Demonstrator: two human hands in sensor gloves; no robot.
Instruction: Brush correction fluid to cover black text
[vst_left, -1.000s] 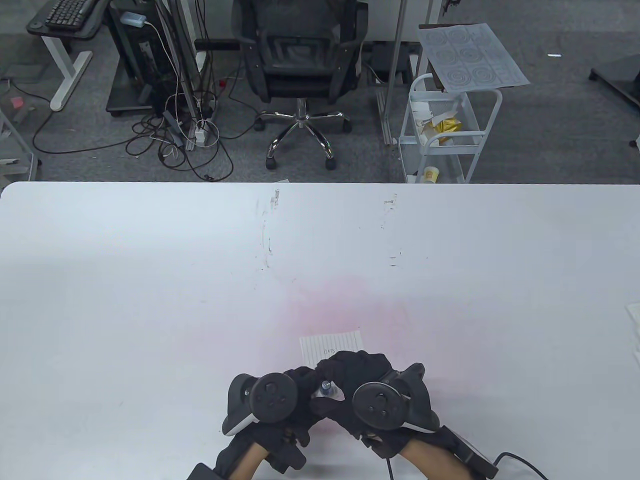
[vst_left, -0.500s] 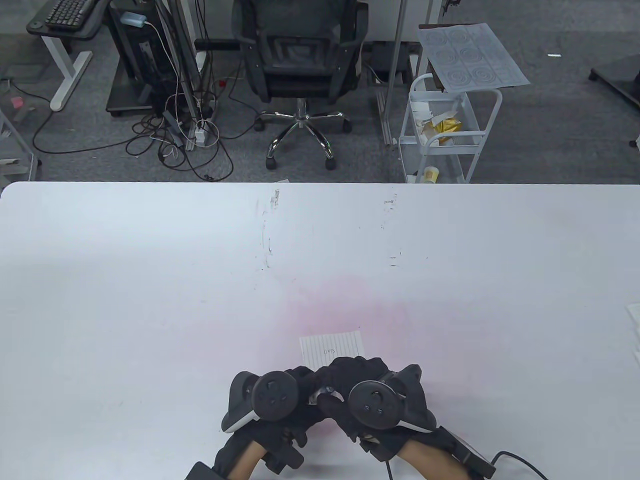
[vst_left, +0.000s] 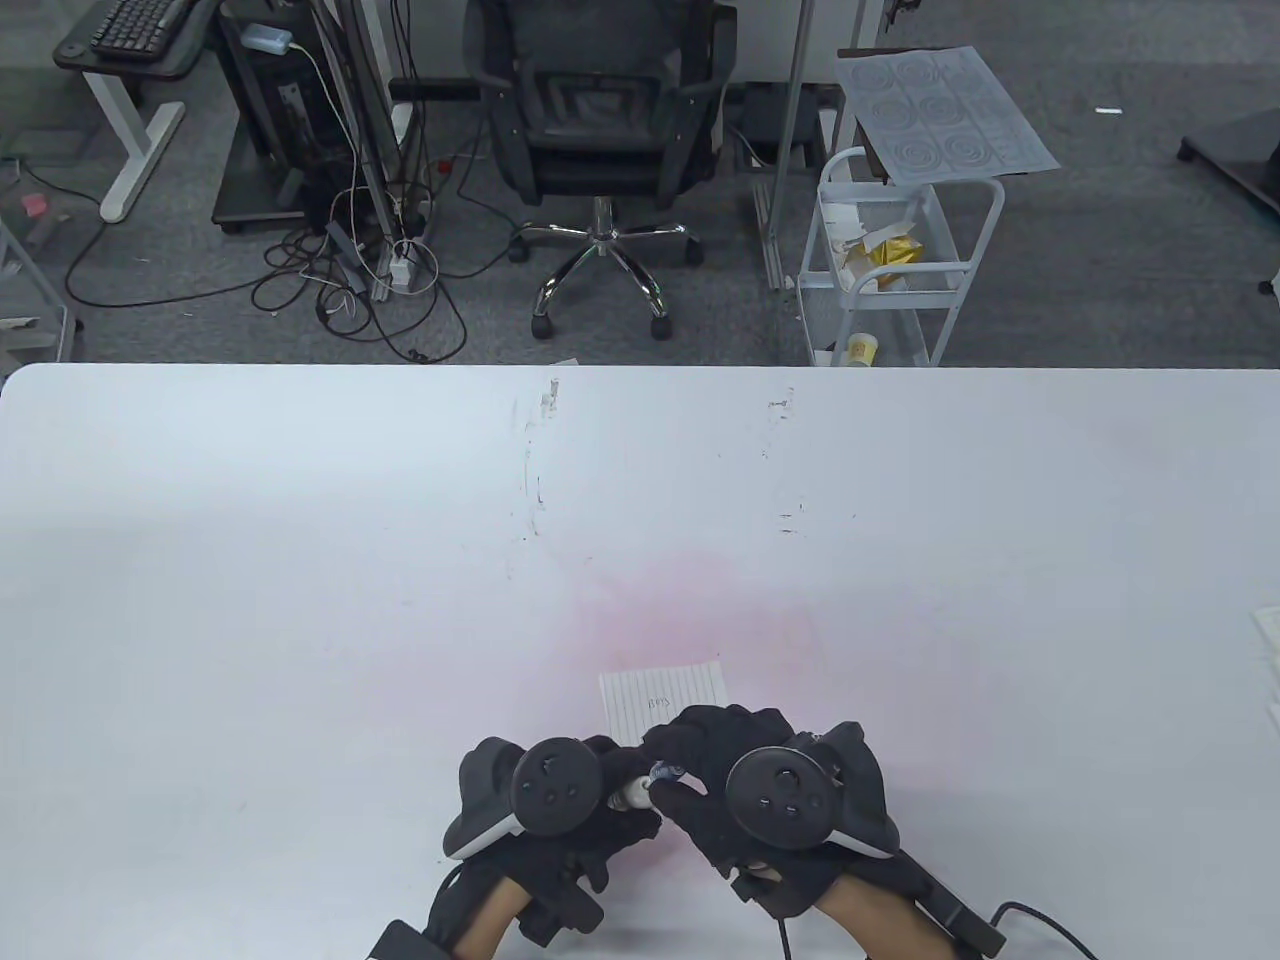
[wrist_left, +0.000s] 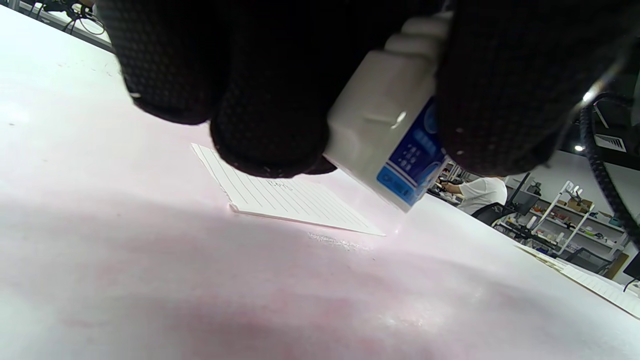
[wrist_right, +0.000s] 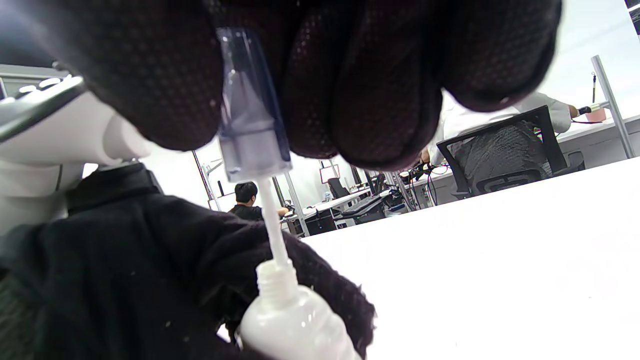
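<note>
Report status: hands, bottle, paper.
Left hand grips white blue-labelled correction fluid bottle. Right hand pinches translucent brush cap, stem still in bottle neck. Small lined paper slip beyond hands, black text uncovered. Nothing in the way.

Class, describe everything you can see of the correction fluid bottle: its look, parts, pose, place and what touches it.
The small white plastic correction fluid bottle bears a blue label and has a threaded neck. The left hand grips its body above the white table, near the lined paper slip. Its translucent bluish cap, pinched by the right hand, is lifted off; the thin white brush stem runs down into the open neck.
</note>
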